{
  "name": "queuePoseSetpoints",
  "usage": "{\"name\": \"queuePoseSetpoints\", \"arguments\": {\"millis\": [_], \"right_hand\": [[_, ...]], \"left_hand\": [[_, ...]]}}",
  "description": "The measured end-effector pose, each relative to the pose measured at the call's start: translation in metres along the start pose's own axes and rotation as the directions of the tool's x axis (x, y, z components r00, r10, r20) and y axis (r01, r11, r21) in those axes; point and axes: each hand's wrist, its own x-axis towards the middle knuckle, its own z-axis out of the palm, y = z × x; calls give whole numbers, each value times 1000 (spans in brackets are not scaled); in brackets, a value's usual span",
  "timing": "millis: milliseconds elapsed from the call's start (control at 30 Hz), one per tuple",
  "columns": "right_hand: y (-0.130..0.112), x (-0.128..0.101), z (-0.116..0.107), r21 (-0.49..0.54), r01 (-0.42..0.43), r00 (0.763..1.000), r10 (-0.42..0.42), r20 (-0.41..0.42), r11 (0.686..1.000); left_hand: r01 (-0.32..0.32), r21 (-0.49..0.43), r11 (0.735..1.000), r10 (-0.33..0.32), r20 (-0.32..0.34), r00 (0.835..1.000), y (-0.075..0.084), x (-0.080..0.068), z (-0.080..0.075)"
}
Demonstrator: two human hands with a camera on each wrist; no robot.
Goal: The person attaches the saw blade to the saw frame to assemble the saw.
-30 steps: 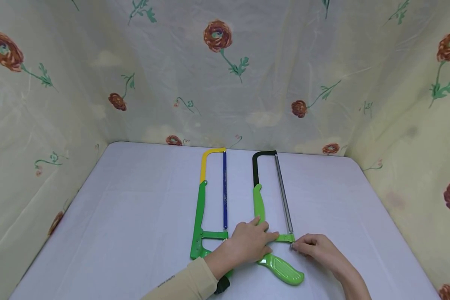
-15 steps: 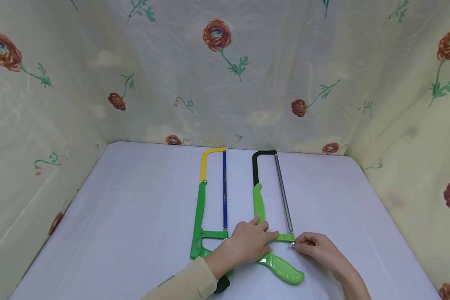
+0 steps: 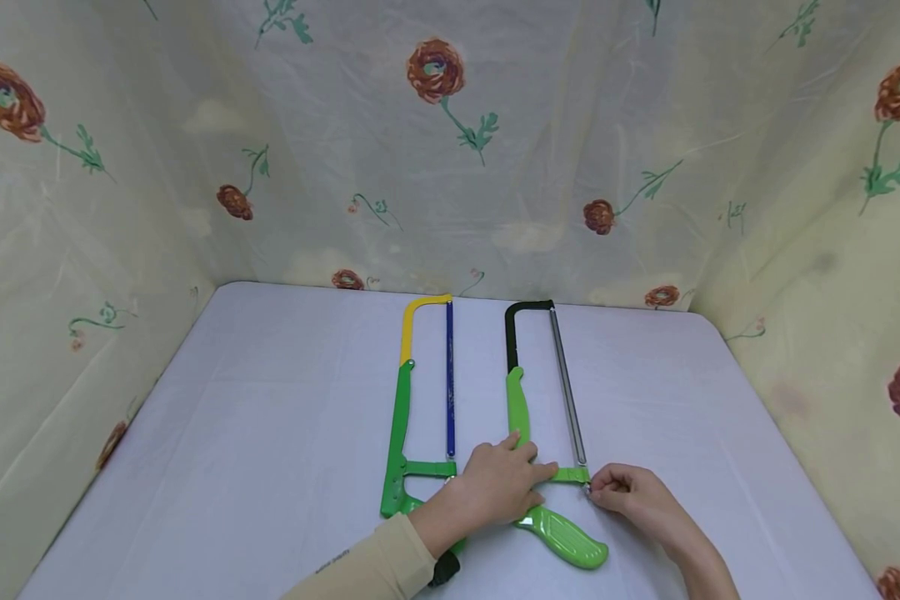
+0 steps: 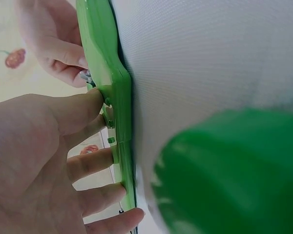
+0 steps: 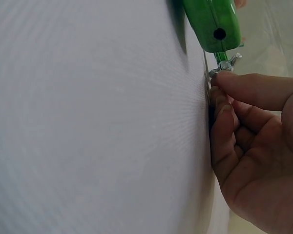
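A hacksaw with a light green frame, black front bow and grey blade lies flat on the table. My left hand presses it down with fingers spread and fairly straight along the frame, as the left wrist view also shows. At the near end of the blade, just below the green crosspiece, sits a small metal wing nut. My right hand has thumb and forefinger at one wing of it, pinching. The part of the frame under my left palm is hidden in the head view.
Left of it lies a second hacksaw, with a dark green frame, yellow bow and blue blade. My left forearm crosses over its handle. A white cloth covers the table; flowered sheets hang around it.
The wing nut has turned between my right fingers, its wings showing at different angles. My left hand and both hacksaws stay in place.
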Motion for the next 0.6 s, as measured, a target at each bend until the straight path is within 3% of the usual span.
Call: {"name": "queuePoseSetpoints", "arguments": {"millis": [600], "right_hand": [[-2, -2, -1, 22, -9, 999, 8, 52, 1000]], "left_hand": [[-6, -2, 1000, 6, -2, 1000, 0, -1, 1]]}}
